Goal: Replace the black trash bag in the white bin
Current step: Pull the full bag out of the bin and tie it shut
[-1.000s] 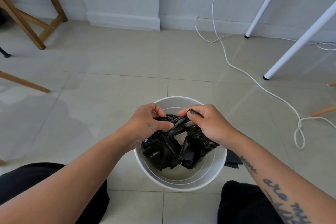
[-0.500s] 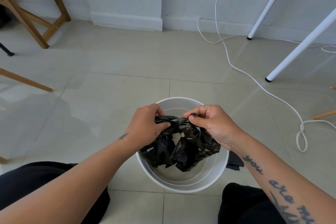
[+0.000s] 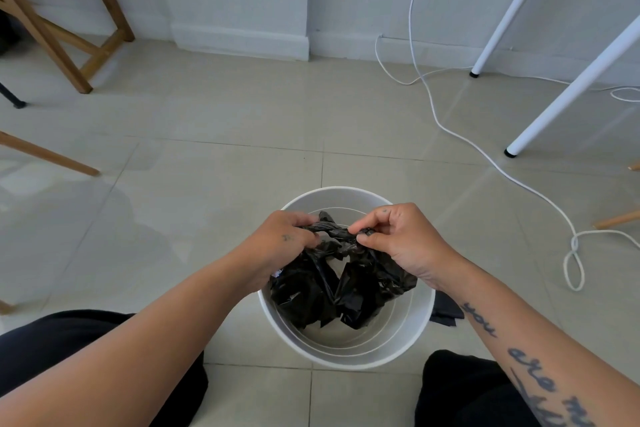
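Observation:
A round white bin stands on the tiled floor between my knees. A crumpled black trash bag hangs over its opening, most of it bunched inside the rim. My left hand grips the bag's top edge on the left. My right hand pinches the same twisted edge on the right with thumb and fingertips. The stretch of bag between the two hands is pulled into a tight band. The bin's bottom shows pale below the bag.
A white cable snakes across the floor to the right and loops near the bin. White table legs stand at the right, wooden furniture legs at the left. A dark scrap lies beside the bin's right side.
Both hands have shifted their hold along the bag's top edge and drawn it taut between them. The right hand's fingers have lifted into a pinch. The bag hangs slightly higher.

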